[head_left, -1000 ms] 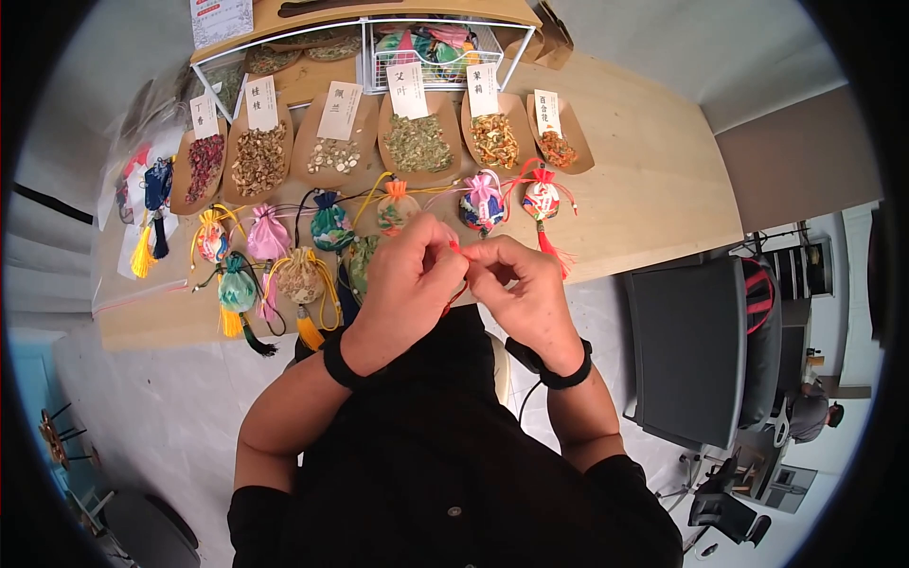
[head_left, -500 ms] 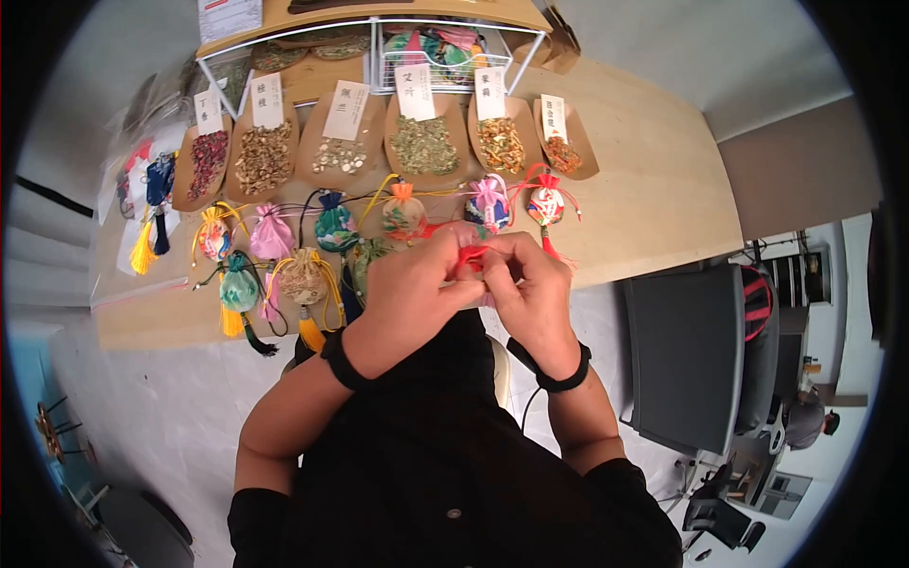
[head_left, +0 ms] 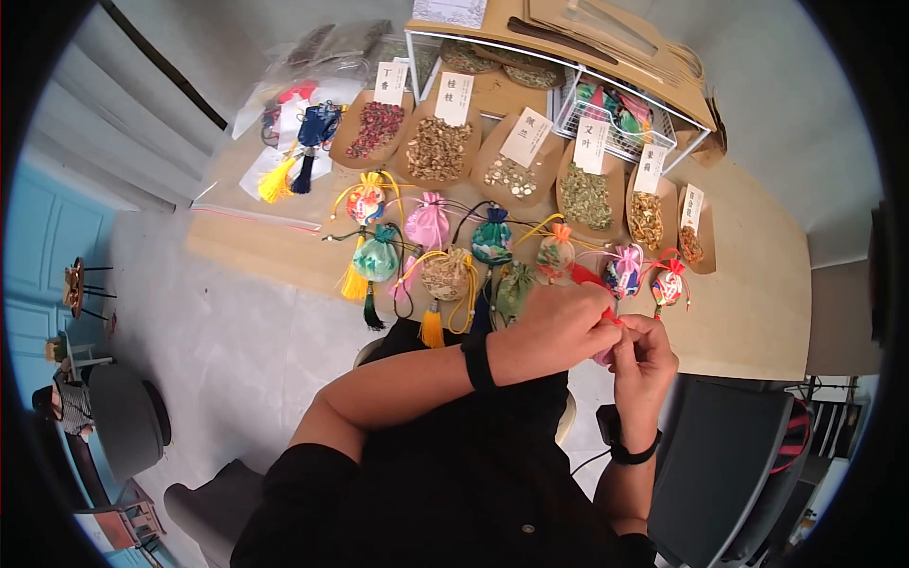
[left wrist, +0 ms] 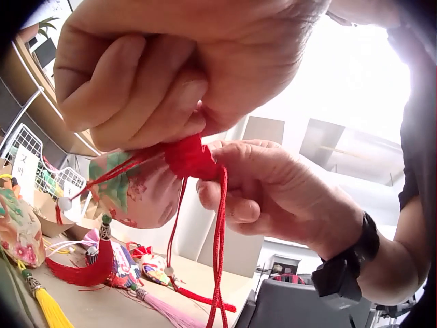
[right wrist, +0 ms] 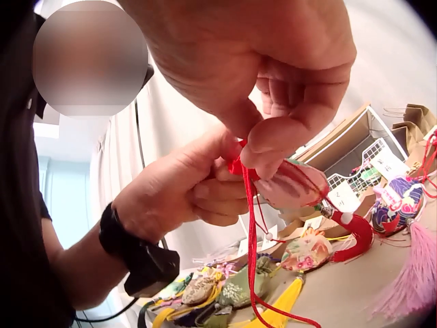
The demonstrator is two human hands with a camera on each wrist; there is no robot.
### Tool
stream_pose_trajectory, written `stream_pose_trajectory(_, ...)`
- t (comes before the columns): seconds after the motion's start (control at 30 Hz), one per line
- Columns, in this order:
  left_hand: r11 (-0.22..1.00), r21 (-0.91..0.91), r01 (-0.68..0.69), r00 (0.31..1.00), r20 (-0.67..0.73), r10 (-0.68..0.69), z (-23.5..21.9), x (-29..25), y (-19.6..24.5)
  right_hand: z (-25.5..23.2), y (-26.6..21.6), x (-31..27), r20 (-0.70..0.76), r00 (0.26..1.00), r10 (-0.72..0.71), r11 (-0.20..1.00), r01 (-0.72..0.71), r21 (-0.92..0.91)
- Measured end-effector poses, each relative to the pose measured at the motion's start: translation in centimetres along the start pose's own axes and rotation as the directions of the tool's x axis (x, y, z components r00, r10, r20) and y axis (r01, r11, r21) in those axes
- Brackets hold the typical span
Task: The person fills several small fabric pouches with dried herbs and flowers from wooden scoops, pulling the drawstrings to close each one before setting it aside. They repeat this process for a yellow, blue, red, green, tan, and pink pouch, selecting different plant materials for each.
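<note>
Both hands meet at the red gathered neck [left wrist: 191, 157] of a pale pink floral sachet [left wrist: 147, 195] with a green patch, held up above the table's front edge. My left hand [head_left: 554, 331] pinches one side of the neck, its other fingers curled. My right hand [head_left: 644, 369] pinches the opposite side between thumb and forefinger, as the right wrist view also shows. Red cords [right wrist: 252, 239] hang down from the neck, and a red tassel [left wrist: 85, 266] hangs at the sachet's far end. In the head view the hands cover most of the sachet.
Several sachets with tassels, among them a pink one [head_left: 427, 223], lie in rows in front of the hands. Behind them stand paper trays of dried herbs [head_left: 437, 150] with labels. A white-framed shelf [head_left: 559, 59] is at the back; a dark chair [head_left: 724, 464] stands right.
The head view has swung, so the table and hands appear farther right. Both hands remain together at the red neck, their fingers slightly shifted; red fabric came into sight between them after the earliest frame.
</note>
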State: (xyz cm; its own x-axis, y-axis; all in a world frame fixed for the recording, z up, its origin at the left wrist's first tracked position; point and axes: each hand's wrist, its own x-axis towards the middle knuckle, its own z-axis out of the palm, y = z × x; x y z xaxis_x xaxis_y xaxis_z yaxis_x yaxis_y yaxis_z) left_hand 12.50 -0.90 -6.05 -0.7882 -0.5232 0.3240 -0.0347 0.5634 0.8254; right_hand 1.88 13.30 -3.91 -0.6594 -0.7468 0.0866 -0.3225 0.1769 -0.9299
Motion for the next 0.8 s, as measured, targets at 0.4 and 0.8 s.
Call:
stream_pose_trajectory(0.4, 0.998, 0.055, -0.011, 0.998, -0.065, 0.014, 0.6, -0.4, 1.1, 0.2, -0.5, 0.0, -0.043, 0.991, -0.129, 0.963, 0.114, -0.246)
stream_pose_trajectory(0.8, 0.998, 0.066, -0.011, 0.998, 0.068, 0.006, -0.5, -0.4, 0.2, 0.5, -0.8, -0.6, -0.060, 0.998, -0.034, 0.985, 0.023, -0.169)
